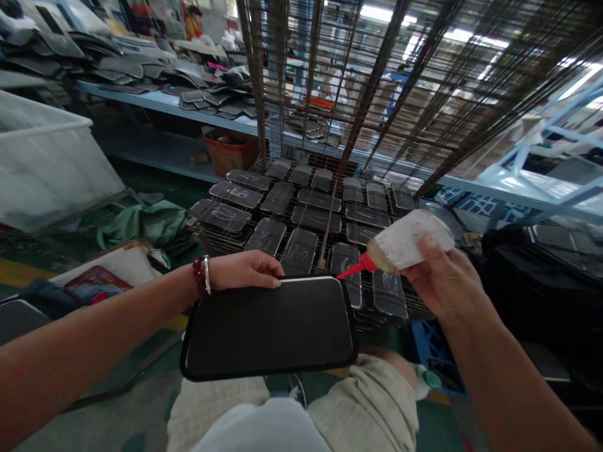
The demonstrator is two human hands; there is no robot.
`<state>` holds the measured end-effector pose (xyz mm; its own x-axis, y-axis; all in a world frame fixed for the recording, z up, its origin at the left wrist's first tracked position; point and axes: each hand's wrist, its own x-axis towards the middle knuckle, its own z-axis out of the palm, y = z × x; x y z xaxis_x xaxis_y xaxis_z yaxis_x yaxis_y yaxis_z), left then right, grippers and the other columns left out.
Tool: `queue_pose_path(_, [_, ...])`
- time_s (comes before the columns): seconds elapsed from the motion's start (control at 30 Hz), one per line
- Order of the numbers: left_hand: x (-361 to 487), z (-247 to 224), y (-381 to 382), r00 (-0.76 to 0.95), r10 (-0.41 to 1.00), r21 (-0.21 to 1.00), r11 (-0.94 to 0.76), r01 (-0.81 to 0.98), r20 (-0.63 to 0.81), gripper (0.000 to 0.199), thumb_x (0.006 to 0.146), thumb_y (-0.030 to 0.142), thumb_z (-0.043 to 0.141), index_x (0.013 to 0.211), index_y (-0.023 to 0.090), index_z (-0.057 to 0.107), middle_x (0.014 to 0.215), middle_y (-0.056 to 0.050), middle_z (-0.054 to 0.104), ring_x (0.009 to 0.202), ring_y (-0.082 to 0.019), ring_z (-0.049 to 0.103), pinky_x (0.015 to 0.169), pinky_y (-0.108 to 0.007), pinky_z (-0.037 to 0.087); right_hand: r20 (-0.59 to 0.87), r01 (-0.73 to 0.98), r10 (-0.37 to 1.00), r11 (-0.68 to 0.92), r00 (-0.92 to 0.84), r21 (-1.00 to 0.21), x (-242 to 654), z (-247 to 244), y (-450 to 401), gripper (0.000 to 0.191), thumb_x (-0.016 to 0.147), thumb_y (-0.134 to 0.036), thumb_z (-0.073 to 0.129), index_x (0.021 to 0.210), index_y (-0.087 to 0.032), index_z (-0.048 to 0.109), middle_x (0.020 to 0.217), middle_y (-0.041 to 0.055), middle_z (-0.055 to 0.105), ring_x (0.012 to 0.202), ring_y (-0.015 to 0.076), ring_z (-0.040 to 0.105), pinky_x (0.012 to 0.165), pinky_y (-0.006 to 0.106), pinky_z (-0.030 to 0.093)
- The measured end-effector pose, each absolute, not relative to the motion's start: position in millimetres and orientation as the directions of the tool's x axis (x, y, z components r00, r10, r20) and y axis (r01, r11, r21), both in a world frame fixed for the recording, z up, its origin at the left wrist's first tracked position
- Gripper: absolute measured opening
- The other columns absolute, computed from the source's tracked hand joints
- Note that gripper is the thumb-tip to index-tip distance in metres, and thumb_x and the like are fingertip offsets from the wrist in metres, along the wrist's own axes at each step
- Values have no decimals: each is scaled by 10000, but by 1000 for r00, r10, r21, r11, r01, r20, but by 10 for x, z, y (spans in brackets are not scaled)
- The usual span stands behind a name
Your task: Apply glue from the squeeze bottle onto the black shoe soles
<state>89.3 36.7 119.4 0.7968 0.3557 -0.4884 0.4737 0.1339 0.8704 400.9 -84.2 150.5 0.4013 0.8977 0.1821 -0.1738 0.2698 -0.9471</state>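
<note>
Left hand (245, 270) holds the far edge of a black panel (268, 328), fingers curled over the top rim, grip clamped on it. The panel is a flat rounded rectangle with a raised border, held level above the person's lap, just in front of the knees in pale trousers (367, 402). A red bead bracelet (200, 275) sits on the left wrist.

Right hand (443, 276) is wrapped around a squeeze bottle (407, 242), grip closed tight on its body. The bottle is tilted, its red nozzle (354, 269) pointing down-left at the panel's upper right corner; the tip looks to be touching or just above the rim, hard to tell which.

Behind the panel, a wire rack (301, 207) carries rows of similar dark pieces (268, 235) lying flat side by side. Upright wire shelves (377, 75) rise above it. A green cloth (146, 226) lies on the floor at left, near a white bin (47, 163). More dark pieces are piled on a long shelf (141, 100) at the back.
</note>
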Motion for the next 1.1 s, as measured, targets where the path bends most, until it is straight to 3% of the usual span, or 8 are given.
queue_pose_path(0.2, [867, 1195, 395, 789, 359, 861, 105, 497, -499, 362, 739, 464, 706, 896, 143, 648, 782, -6, 673, 622, -119, 603, 581, -197, 465, 135, -214, 892, 246, 431, -945, 4004, 1501, -874, 297, 727, -390, 840, 929, -211, 715, 825, -9, 683, 629, 129, 638, 488, 172, 562])
queue_pose_path(0.5, [898, 1188, 413, 796, 302, 850, 135, 509, -524, 352, 733, 448, 710, 917, 150, 670, 794, -14, 694, 627, -129, 619, 572, -203, 468, 128, -211, 893, 238, 431, -948, 3992, 1481, -861, 274, 717, -367, 852, 911, -220, 726, 862, -14, 700, 686, 125, 654, 593, 174, 587])
queue_pose_path(0.87, [925, 1182, 432, 778, 342, 849, 163, 503, -527, 308, 713, 430, 729, 867, 165, 690, 753, -24, 693, 580, -134, 602, 529, -199, 443, 192, -97, 897, 249, 399, -964, 4012, 1469, -863, 258, 768, -402, 802, 939, -232, 709, 941, 23, 706, 804, 220, 687, 698, 317, 620])
queue_pose_path(1.1, [912, 1160, 459, 782, 334, 849, 164, 502, -526, 309, 722, 427, 722, 881, 163, 689, 793, -32, 703, 600, -141, 614, 546, -205, 449, 198, -125, 893, 269, 405, -955, 4004, 1436, -859, 276, 759, -370, 812, 987, -257, 705, 979, -5, 708, 853, 212, 685, 759, 330, 616])
